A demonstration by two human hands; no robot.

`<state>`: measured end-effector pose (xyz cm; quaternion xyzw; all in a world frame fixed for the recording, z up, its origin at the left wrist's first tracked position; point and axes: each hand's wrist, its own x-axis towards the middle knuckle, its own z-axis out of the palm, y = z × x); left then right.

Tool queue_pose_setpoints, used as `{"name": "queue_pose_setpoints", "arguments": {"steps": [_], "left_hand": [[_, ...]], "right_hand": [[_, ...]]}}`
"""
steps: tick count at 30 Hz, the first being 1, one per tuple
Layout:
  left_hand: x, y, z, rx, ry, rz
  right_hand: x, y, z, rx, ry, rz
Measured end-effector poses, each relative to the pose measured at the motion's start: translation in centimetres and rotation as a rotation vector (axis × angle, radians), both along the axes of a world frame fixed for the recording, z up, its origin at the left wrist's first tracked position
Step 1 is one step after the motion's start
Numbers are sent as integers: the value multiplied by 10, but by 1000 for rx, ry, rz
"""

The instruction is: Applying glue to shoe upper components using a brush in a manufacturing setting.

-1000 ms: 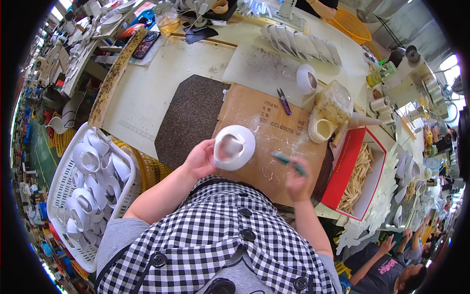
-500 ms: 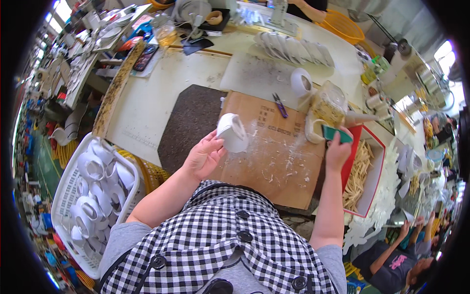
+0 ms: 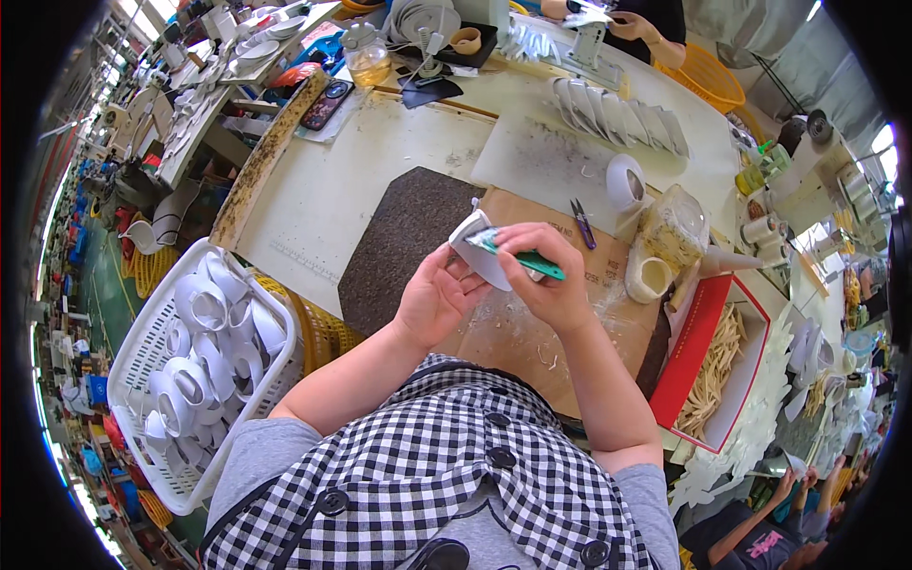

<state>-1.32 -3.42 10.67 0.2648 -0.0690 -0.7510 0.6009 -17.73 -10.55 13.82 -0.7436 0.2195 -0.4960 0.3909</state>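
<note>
Over the cardboard sheet (image 3: 613, 332), my left hand (image 3: 429, 302) holds a small white curved piece, resembling a shoe upper (image 3: 488, 269), between thumb and fingers. My right hand (image 3: 546, 271) grips a green-handled brush (image 3: 540, 263), its head against the upper's upper part. My right fingers partly cover the brush and the far side of the piece. To the right of the hands stands a cream-coloured cup (image 3: 650, 279), beside a crusted, yellowish clear container (image 3: 676, 223). Purple-handled snips (image 3: 583, 224) lie beyond my right hand.
At left, a white basket (image 3: 138, 347) holds several similar white uppers. A red box (image 3: 686, 366) of thin tan strips sits at right. Further back are another white upper (image 3: 624, 180), a row of white pieces (image 3: 617, 116) and a phone (image 3: 326, 104). A co-worker's hand (image 3: 635, 28) shows at the far edge.
My right hand has come left from the cream cup with the brush, which now meets the white upper. My left hand still holds the upper, now tilted. The view has shifted slightly.
</note>
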Motion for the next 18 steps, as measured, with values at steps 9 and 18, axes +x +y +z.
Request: {"name": "queue_pose_setpoints", "arguments": {"steps": [9,18], "left_hand": [[22,2,-5,101,27,139],[-11,12,-7,-346,-810,-75]], "right_hand": [[-43,13,-116,513,39,-207],[-16,31,12,349,-262,-227]]}}
